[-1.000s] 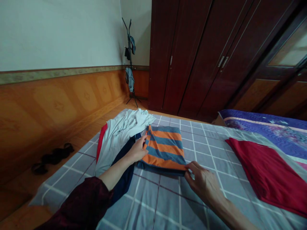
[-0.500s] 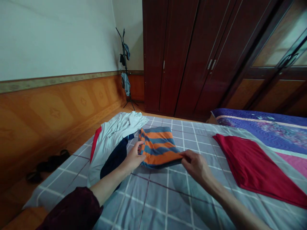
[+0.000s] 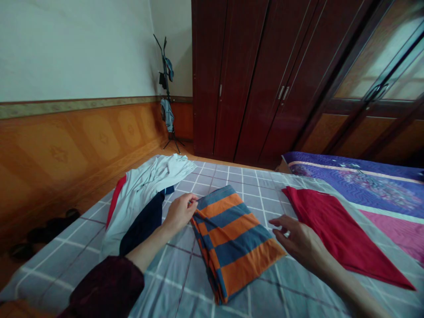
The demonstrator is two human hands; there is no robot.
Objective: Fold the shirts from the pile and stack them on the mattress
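Note:
A folded garment with orange and blue-grey stripes (image 3: 232, 229) lies flat on the bed, turned at a slant, with its layered edge toward the lower left. At its upper left corner, my left hand (image 3: 180, 212) has thumb and fingers pinched together on the fabric. My right hand (image 3: 298, 238) hovers just off the garment's right edge, fingers apart and holding nothing. Beyond that hand, on the right, rests a folded red garment (image 3: 341, 232).
Left of my left hand is a loose heap: a pale grey garment (image 3: 142, 190), a dark navy one (image 3: 144, 225) and a bit of red cloth (image 3: 115, 198). The checked bedsheet (image 3: 168, 274) lies beneath everything. Behind stand a wardrobe (image 3: 245, 88) and a coat stand (image 3: 167, 88).
The striped garment now lies nearer to me, more spread out and turned at a slant. My right hand has let go of it and moved right; my left hand is at its upper left corner.

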